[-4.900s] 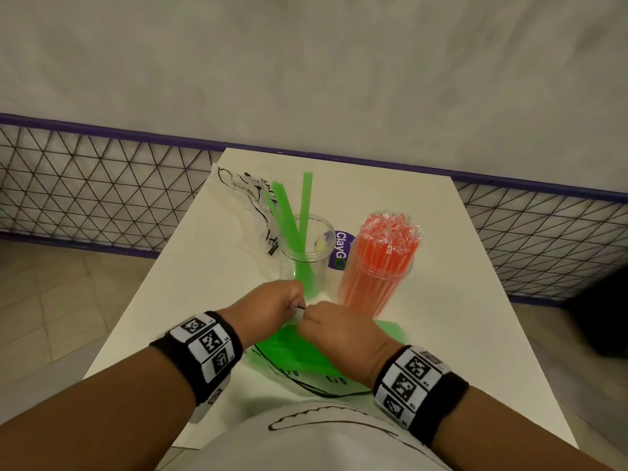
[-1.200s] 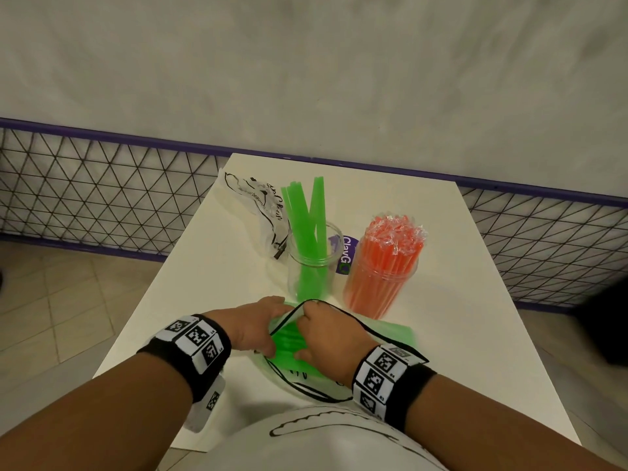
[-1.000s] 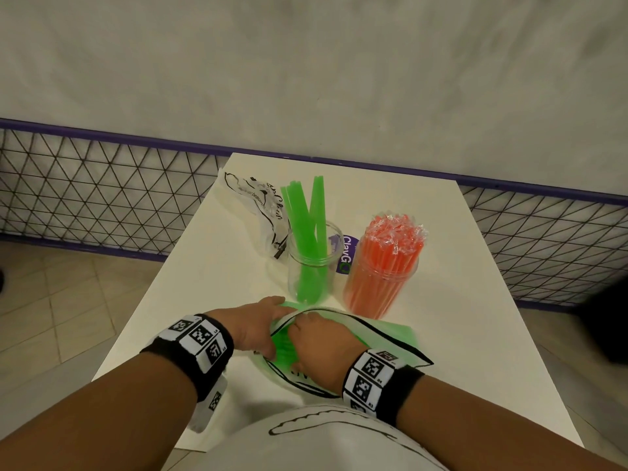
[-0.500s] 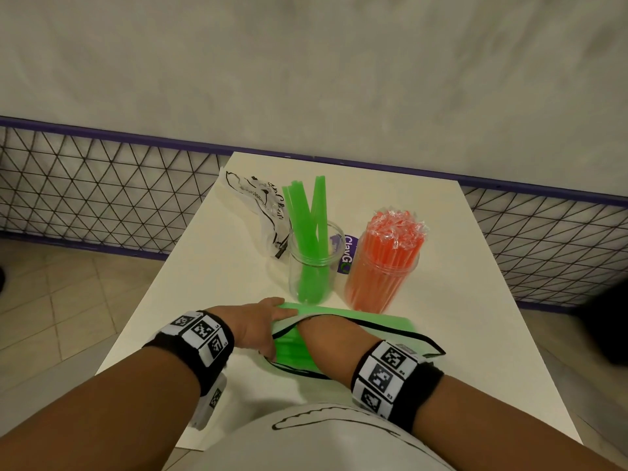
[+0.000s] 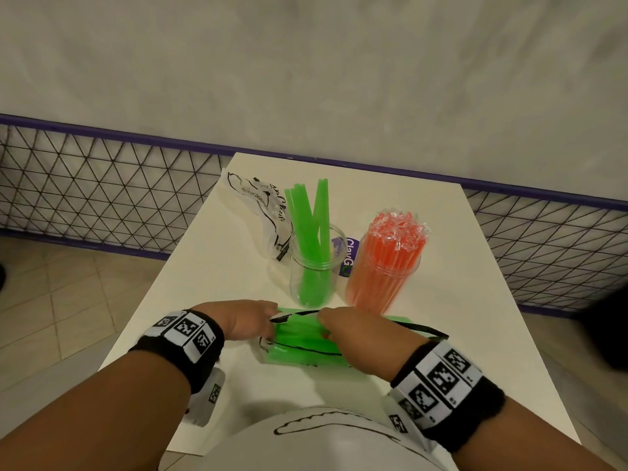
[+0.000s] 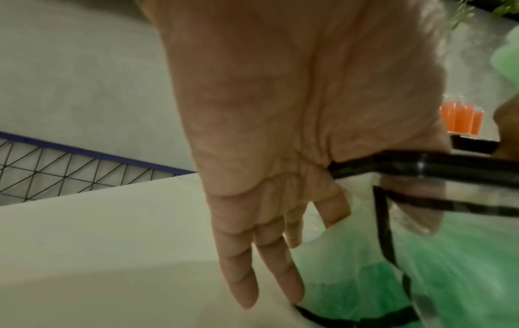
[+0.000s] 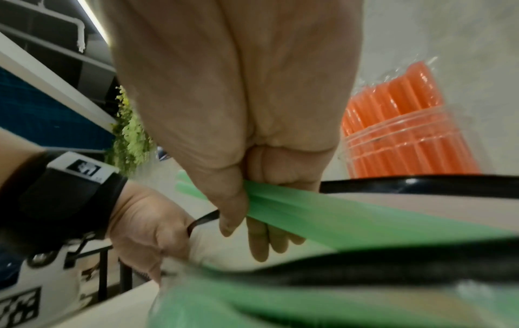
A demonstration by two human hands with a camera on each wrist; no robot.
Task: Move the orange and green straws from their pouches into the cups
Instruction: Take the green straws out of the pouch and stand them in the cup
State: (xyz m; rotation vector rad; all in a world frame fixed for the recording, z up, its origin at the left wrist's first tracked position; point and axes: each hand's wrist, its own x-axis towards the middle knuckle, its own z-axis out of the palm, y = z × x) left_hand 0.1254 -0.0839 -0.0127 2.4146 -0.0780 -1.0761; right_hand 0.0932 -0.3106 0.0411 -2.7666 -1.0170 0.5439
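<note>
- While left hand [image 5: 249, 317] pinches the pouch [image 5: 299, 348] rim, right hand [image 5: 356, 331] grips green straws [image 7: 323, 210] lying left-right.
- Judged: cup [image 5: 314, 266] stands just beyond, nearer right hand.

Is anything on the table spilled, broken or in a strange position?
Nothing stands out. The green straws lean unevenly in their cup, and an empty pouch lies crumpled behind it; both look ordinary here.
</note>
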